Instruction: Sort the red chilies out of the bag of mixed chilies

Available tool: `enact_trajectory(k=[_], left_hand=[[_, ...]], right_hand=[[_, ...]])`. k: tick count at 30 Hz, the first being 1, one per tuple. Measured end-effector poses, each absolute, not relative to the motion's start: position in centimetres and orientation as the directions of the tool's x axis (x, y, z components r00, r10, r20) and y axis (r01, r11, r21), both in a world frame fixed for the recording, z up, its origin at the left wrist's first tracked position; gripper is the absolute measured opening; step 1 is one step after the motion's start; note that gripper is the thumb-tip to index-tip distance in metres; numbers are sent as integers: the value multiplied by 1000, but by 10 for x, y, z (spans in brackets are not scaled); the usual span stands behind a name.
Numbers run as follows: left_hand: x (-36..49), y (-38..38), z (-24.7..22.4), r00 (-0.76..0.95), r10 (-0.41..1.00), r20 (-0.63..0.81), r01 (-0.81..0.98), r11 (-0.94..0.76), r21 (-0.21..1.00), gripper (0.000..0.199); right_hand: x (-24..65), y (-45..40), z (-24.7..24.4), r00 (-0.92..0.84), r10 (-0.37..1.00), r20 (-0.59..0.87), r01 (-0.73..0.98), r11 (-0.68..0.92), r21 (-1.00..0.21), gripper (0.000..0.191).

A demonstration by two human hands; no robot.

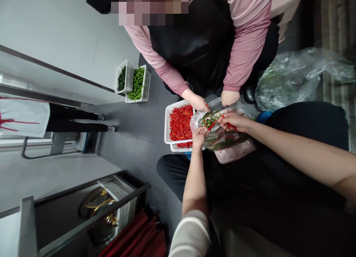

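Observation:
Over a clear plastic bag holding red chili peppers with green stems, both my hands work close together. My left hand is closed at the bag's left side, its fingertips pinching a red chili pepper. A little to the right, my right hand is curled shut around red chili peppers, whose ends show below the fingers. Green stems lie between the two hands. Beside my left hand stands a white basket full of loose red chilies, on top of another white basket.
Opposite me, a co-worker's hands are at the bag's far edge. White baskets with green peppers stand against the wall. A large plastic bag lies at right. A metal rack holds pot lids; another person stands at far left.

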State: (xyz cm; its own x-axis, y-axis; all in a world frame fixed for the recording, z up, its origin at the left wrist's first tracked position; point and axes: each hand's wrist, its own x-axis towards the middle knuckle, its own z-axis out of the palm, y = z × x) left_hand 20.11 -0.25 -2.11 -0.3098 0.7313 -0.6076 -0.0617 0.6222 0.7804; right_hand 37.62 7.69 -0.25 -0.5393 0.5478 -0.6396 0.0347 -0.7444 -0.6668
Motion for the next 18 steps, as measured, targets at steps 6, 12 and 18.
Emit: enact_trajectory(k=[6,12,18], left_hand=[[210,-6,-11,-294,772,-563,-250,507,825,19],[226,-4,1,-213,777,-593,-422,474,773,21],[238,17,14,-102,772,-627,-578,467,669,15]], right_hand=[[374,69,-13,-592,574,-565,24,-689,-724,40],[372,69,-14,-619,468,-631,-90,-840,-535,20],[371,76,-22,-654,404,-640,-108,-887,-450,15]])
